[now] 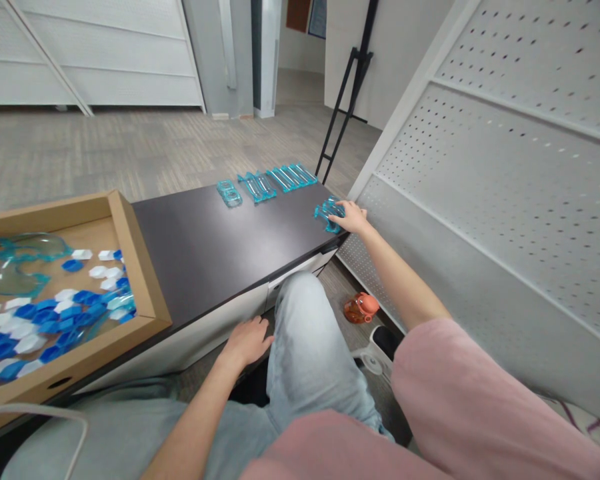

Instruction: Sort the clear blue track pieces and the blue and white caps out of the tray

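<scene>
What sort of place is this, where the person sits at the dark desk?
Probably an office or a workroom indoors: a grey carpet floor, white perforated partition panels at the right, and a dark desk bearing a cardboard tray of blue and white pieces.

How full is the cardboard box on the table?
The cardboard box is partly full: blue and white pieces cover its near floor, clear blue curved parts lie left, bare cardboard shows at the far side.

The tabletop's point(205, 253) middle lies open; a cardboard box point(136, 267) blocks its left edge, and blue pieces point(270, 181) line the far edge.
</scene>
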A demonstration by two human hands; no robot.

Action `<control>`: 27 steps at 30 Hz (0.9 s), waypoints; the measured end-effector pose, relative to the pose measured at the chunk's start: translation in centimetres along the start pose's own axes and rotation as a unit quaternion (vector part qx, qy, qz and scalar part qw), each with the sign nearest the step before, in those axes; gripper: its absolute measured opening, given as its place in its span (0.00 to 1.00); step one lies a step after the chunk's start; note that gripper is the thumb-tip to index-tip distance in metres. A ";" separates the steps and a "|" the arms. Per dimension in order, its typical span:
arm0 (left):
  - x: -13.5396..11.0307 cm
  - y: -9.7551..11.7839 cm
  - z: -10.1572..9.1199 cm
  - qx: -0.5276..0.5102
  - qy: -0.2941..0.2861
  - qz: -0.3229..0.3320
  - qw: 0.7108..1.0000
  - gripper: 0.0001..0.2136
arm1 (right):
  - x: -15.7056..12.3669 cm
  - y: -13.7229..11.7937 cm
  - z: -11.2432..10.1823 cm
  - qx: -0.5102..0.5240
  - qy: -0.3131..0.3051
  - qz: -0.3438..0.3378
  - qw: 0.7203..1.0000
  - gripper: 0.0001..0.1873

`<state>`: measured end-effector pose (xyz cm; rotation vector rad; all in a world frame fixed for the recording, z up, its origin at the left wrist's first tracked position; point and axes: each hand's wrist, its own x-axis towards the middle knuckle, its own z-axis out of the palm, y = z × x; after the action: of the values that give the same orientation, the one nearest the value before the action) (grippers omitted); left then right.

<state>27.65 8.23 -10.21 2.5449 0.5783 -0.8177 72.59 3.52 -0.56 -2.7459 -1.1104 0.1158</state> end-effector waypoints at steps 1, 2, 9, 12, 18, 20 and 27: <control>0.0 0.0 0.0 0.000 0.001 0.000 1.000 0.20 | -0.1 0.0 0.1 -0.001 -0.001 0.002 1.000 0.37; 0.0 0.1 0.0 0.000 0.001 0.000 1.000 0.20 | -0.1 -0.1 0.2 -0.001 0.002 0.004 1.000 0.37; -0.2 0.2 -0.1 -0.003 0.004 -0.003 1.000 0.22 | -1.3 -0.9 -0.1 0.040 0.125 -0.009 0.991 0.34; -0.6 0.3 -0.5 -0.014 0.014 0.000 1.000 0.22 | -2.1 -2.5 -0.9 0.048 0.136 -0.040 0.989 0.31; -1.8 0.7 -1.1 -0.076 0.040 0.006 0.996 0.23 | -5.6 -11.8 -2.0 0.057 0.160 -0.191 0.967 0.32; -2.2 0.6 -1.2 -0.105 0.050 0.001 0.993 0.22 | -7.6 -16.9 -2.0 0.077 0.131 -0.274 0.950 0.32; -3.1 -0.6 -1.7 -0.182 0.089 0.014 0.979 0.20 | -14.3 -36.4 0.4 0.087 -0.044 -0.571 0.815 0.20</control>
<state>25.82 8.71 -7.16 2.2923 0.6773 -0.4271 37.46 19.28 6.09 -1.5141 -2.3793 0.1538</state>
